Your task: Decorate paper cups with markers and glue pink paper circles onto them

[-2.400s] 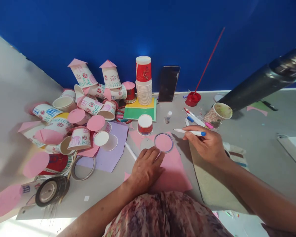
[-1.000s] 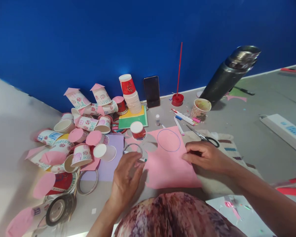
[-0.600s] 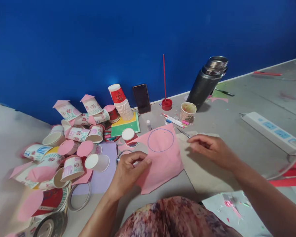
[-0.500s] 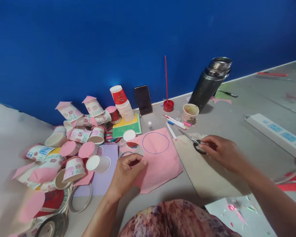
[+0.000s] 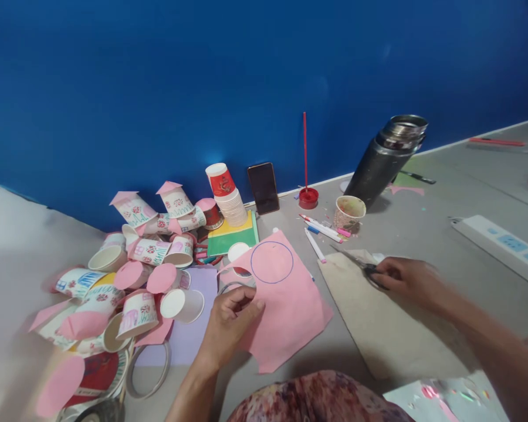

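Note:
Between the thumb and fingers of my left hand (image 5: pixel 235 313) is the left edge of a pink paper sheet (image 5: pixel 286 310). A circle in blue ink is drawn near the sheet's top, and a curved bite is cut out of its left side. My right hand (image 5: pixel 402 281) is closed on the dark handles of a pair of scissors (image 5: pixel 365 265), blades pointing up and left over a beige sheet (image 5: pixel 378 316). Whether the blades are parted is hard to make out. A white marker (image 5: pixel 315 245) lies beyond the pink sheet.
At left, decorated paper cups (image 5: pixel 136 313) with pink paper pieces are heaped beside a tape roll (image 5: pixel 148 375). Along the wall stand a cup stack (image 5: pixel 231 205), a phone (image 5: pixel 263 189) and a dark flask (image 5: pixel 385 164). A power strip (image 5: pixel 506 243) lies at right.
My left hand has raised the pink sheet off the table, tilting it. My right hand has lifted the scissors slightly. The whole view has shifted a little.

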Motion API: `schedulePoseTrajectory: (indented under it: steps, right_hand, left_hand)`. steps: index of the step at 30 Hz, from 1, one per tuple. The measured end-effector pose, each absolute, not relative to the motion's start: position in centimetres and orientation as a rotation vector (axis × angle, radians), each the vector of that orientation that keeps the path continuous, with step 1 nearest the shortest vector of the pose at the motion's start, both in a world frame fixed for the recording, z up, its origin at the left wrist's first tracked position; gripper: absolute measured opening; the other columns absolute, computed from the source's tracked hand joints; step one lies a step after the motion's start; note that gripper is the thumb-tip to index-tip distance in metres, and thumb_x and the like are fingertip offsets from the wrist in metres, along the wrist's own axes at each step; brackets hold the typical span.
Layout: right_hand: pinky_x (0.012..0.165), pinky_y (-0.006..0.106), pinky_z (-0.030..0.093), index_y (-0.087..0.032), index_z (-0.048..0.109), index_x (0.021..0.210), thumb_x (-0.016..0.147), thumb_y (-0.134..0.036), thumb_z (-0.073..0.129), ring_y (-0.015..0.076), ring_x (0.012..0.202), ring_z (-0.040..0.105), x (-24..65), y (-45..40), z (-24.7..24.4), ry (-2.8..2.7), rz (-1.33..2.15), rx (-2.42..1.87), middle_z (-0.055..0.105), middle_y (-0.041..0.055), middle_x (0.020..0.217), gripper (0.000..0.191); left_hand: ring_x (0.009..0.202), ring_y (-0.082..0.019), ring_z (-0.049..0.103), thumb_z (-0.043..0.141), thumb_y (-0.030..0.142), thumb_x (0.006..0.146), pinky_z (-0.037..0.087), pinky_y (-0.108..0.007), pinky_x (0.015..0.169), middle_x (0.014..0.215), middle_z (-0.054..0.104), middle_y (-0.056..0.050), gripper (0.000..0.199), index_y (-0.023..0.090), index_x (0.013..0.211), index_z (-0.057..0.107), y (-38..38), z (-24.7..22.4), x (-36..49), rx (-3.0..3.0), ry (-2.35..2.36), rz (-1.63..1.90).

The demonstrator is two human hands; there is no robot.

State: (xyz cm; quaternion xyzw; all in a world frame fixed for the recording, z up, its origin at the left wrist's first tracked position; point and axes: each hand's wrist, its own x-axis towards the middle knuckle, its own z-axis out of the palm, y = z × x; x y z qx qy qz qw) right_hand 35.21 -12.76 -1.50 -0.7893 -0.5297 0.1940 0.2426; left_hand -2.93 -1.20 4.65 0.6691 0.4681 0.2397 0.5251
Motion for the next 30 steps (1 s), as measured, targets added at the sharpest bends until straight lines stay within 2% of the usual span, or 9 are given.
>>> schedulePoseTrajectory:
  steps: [3, 5, 8, 11, 14, 18, 20, 23, 30]
  right_hand:
    - [0.050, 0.032, 0.041, -0.023, 0.076, 0.088, 0.083, -0.062, 0.067, 0.0195, 0.051, 0.054, 35.1, -13.3, 0.5, -1.122, 0.937, -2.082, 0.069, 0.0055, 0.063, 0.041]
    - [0.050, 0.032, 0.044, -0.022, 0.077, 0.102, 0.079, -0.068, 0.071, 0.0182, 0.054, 0.056, 33.9, -12.6, 2.0, -1.008, 1.114, -1.851, 0.076, 0.0102, 0.085, 0.052]
    - [0.062, 0.034, 0.054, -0.018, 0.077, 0.098, 0.068, -0.059, 0.086, 0.0244, 0.076, 0.067, 30.6, -9.8, 3.4, -1.092, 1.230, -1.586, 0.076, 0.0140, 0.098, 0.052]
    - [0.062, 0.031, 0.053, -0.018, 0.075, 0.100, 0.066, -0.047, 0.088, 0.0195, 0.072, 0.064, 26.7, -6.4, 3.9, -1.201, 1.353, -1.419, 0.071, 0.0056, 0.084, 0.047]
    - [0.055, 0.025, 0.043, -0.019, 0.071, 0.087, 0.064, -0.038, 0.090, 0.0130, 0.062, 0.055, 23.4, -4.4, 3.6, -1.216, 1.398, -1.341, 0.063, -0.0019, 0.071, 0.036]
    - [0.054, 0.024, 0.037, -0.019, 0.061, 0.071, 0.060, -0.038, 0.091, 0.0109, 0.056, 0.049, 20.8, -4.2, 2.3, -1.106, 1.542, -1.287, 0.057, -0.0047, 0.060, 0.037]
    - [0.054, 0.023, 0.035, -0.019, 0.059, 0.071, 0.058, -0.038, 0.092, 0.0105, 0.056, 0.048, 20.3, -4.5, 1.4, -1.096, 1.619, -1.272, 0.057, -0.0049, 0.061, 0.040]
    - [0.055, 0.023, 0.032, -0.019, 0.059, 0.073, 0.059, -0.038, 0.092, 0.0098, 0.059, 0.046, 20.5, -5.0, 0.4, -1.105, 1.657, -1.261, 0.055, -0.0052, 0.065, 0.041]
    - [0.055, 0.024, 0.027, -0.020, 0.055, 0.075, 0.069, -0.055, 0.084, 0.0102, 0.061, 0.037, 22.1, -5.0, 0.8, -1.279, 1.768, -1.220, 0.048, -0.0051, 0.068, 0.046]
  left_hand:
    - [0.065, -0.012, 0.037, 0.066, 0.041, 0.084, 0.031, -0.024, 0.060, 0.066, 0.044, 0.002, 0.032, 0.017, 0.065, 0.056, -1.2, 5.0, -3.3, 1.596, 1.125, 0.597]
    - [0.065, -0.011, 0.038, 0.067, 0.040, 0.083, 0.031, -0.024, 0.060, 0.067, 0.044, 0.002, 0.031, 0.017, 0.065, 0.057, -1.1, 5.1, -3.3, 1.586, 1.125, 0.617]
    - [0.067, -0.012, 0.040, 0.069, 0.041, 0.082, 0.033, -0.024, 0.061, 0.069, 0.047, 0.002, 0.030, 0.016, 0.066, 0.060, -1.2, 5.3, -3.2, 1.568, 1.119, 0.630]
    - [0.066, -0.012, 0.041, 0.069, 0.043, 0.082, 0.033, -0.024, 0.061, 0.068, 0.048, 0.001, 0.032, 0.016, 0.066, 0.060, -1.5, 5.4, -3.3, 1.563, 1.130, 0.616]
    - [0.064, -0.011, 0.039, 0.070, 0.044, 0.083, 0.031, -0.023, 0.059, 0.066, 0.046, 0.002, 0.034, 0.016, 0.067, 0.059, -1.8, 5.2, -4.0, 1.559, 1.143, 0.613]
    - [0.069, -0.013, 0.046, 0.075, 0.045, 0.079, 0.039, -0.024, 0.064, 0.073, 0.054, 0.000, 0.031, 0.016, 0.081, 0.066, -1.6, 5.2, -4.8, 1.455, 1.072, 0.639]
    - [0.066, -0.013, 0.047, 0.076, 0.049, 0.078, 0.040, -0.025, 0.063, 0.069, 0.054, 0.000, 0.035, 0.015, 0.077, 0.067, -1.1, 5.3, -4.8, 1.380, 1.057, 0.630]
    - [0.054, -0.009, 0.035, 0.075, 0.051, 0.078, 0.030, -0.024, 0.053, 0.054, 0.041, 0.003, 0.047, 0.017, 0.054, 0.053, -0.4, 5.3, -4.1, 1.372, 1.141, 0.574]
    - [0.045, -0.004, 0.019, 0.074, 0.052, 0.074, 0.013, -0.024, 0.045, 0.045, 0.026, 0.007, 0.058, 0.021, 0.047, 0.034, -0.3, 4.2, -3.7, 1.135, 1.244, 0.718]
